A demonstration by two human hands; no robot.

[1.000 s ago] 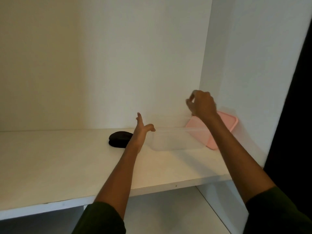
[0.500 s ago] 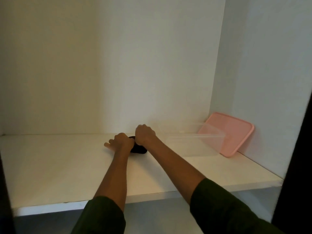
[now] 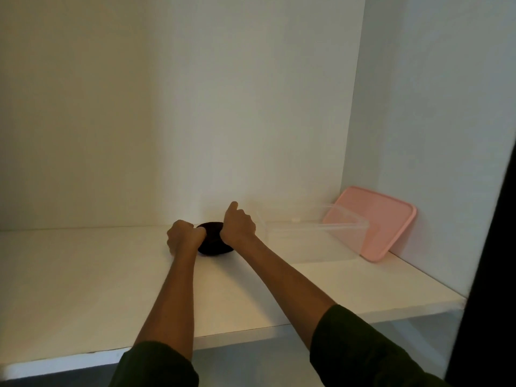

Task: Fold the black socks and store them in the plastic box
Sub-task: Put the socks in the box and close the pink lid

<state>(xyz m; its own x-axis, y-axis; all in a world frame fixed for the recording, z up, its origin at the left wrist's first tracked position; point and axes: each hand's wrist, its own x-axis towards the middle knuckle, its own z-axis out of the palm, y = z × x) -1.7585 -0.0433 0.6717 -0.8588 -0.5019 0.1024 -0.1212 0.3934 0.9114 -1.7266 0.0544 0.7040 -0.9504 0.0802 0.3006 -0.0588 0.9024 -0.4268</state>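
Note:
A bundle of black socks (image 3: 212,244) lies on the white shelf (image 3: 83,289) near the back wall. My left hand (image 3: 184,238) grips its left side with curled fingers. My right hand (image 3: 238,227) grips its right side, thumb raised. Both hands cover the upper edges of the socks. Just right of my right hand sits the clear plastic box (image 3: 315,238), open on top and with nothing visible inside.
A pink lid (image 3: 379,219) leans against the right wall behind the box. White walls close the shelf at the back and right. The shelf's front edge runs under my forearms. A dark vertical edge (image 3: 485,275) fills the far right.
A second ago my right hand was over by the pink lid and my left hand was open near the box. Both have since come to the socks and closed on them.

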